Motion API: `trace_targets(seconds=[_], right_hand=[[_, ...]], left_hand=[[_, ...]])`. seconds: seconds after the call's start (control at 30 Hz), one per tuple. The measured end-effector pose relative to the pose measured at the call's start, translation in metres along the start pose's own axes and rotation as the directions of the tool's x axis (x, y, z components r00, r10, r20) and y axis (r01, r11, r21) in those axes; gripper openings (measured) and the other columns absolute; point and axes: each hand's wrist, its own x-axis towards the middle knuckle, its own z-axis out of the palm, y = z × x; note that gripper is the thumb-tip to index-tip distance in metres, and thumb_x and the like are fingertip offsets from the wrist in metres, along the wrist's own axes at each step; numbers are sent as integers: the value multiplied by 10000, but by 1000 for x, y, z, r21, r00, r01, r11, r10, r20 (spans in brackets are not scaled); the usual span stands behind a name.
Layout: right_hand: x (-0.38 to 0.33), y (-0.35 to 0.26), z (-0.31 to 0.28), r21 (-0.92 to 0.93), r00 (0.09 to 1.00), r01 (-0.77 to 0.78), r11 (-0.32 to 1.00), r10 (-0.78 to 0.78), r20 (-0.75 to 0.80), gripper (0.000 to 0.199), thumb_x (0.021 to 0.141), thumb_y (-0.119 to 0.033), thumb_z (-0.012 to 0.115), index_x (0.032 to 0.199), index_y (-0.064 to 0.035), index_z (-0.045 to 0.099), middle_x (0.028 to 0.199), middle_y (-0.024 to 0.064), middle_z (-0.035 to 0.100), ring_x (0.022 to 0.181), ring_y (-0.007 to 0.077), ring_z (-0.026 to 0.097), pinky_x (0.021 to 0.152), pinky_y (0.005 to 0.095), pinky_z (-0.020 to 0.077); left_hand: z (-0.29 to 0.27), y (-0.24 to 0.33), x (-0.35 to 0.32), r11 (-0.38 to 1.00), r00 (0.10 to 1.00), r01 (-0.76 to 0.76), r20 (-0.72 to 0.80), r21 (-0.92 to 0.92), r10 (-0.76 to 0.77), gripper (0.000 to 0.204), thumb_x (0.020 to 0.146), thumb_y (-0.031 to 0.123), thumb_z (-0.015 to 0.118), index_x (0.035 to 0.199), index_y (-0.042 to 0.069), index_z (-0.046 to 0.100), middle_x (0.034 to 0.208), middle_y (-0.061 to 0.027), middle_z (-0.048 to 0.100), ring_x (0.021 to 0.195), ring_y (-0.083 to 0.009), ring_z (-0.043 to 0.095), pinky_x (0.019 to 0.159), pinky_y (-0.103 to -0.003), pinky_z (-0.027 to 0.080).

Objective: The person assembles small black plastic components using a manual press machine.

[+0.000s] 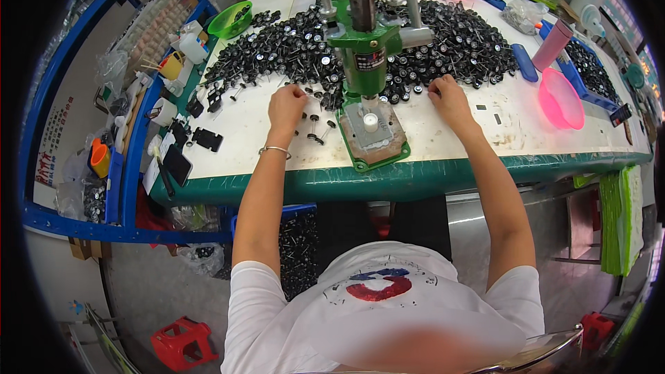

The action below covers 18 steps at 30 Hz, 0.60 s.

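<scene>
My left grip [287, 106], nearer than my right grip [449, 100], looks pinched; I can't tell what either holds. A wheeled axle [313, 127] lies near and right of my left, lengthwise near-to-far on the tabletop [256, 159].

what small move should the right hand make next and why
I'd probably have the right hand pick one small black wheel from the pile: the hand is at the pile's front edge, and no wheel shows on the white post under the green press. Whether it holds one now is unclear.
</scene>
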Motion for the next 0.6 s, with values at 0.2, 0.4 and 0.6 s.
trace_targets(seconds=[0.2,0.4,0.6], right_hand=[[-3,9,-11,-84,999,1,996,2,43,159,806,-35,578,962,-52,608,992,162,577,926,364,592,802,450,487],[-11,0,-26,-153,991,5,988,16,136,161,792,-67,616,949,-37,604,933,148,609,864,342,606,768,429,493],[-20,-40,-28,359,981,27,933,-94,169,237,835,-128,675,1047,-25,642,977,96,629,840,202,626,767,316,501]], left_hand=[[-37,-13,-19,990,992,60,-105,-128,-74,145,768,163,703,884,82,735,799,-74,715,721,-217,678,663,-343,520],[-38,-3,-39,788,994,50,-47,-613,-99,242,788,125,735,1005,18,724,812,-58,705,722,-106,626,668,-232,492],[-32,50,-70,510,996,81,90,-857,-8,198,824,74,720,1008,1,707,878,-34,694,766,-84,604,723,-218,479]])
